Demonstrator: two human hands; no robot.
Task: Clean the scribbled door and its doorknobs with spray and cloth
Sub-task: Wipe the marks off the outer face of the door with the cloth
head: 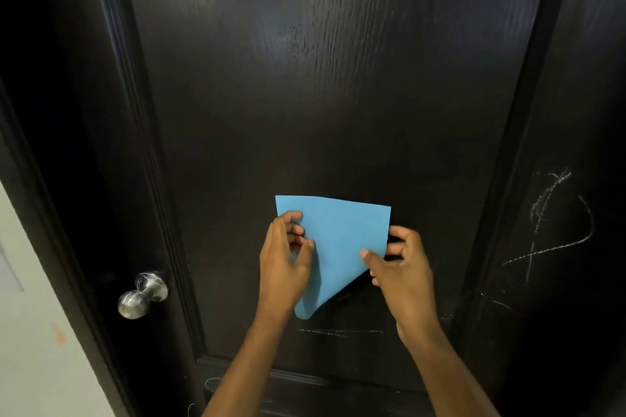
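Both hands pinch the blue cloth [338, 240]: left hand [286, 267] at one edge, right hand [403, 276] opposite; thin, floppy, prob v. light; best gripped by edges/corners.

Two bare forearms reach up and forward from the bottom edge, converging toward the middle. The left hand [286, 261] has its fingers curled, pinching the left edge of a cloth [335, 240] (thumb toward the camera). The right hand [401, 264] grips the opposite edge, thumb laid over the front and fingers tucked behind. Both wrists are nearly straight, backs of the hands facing the camera.
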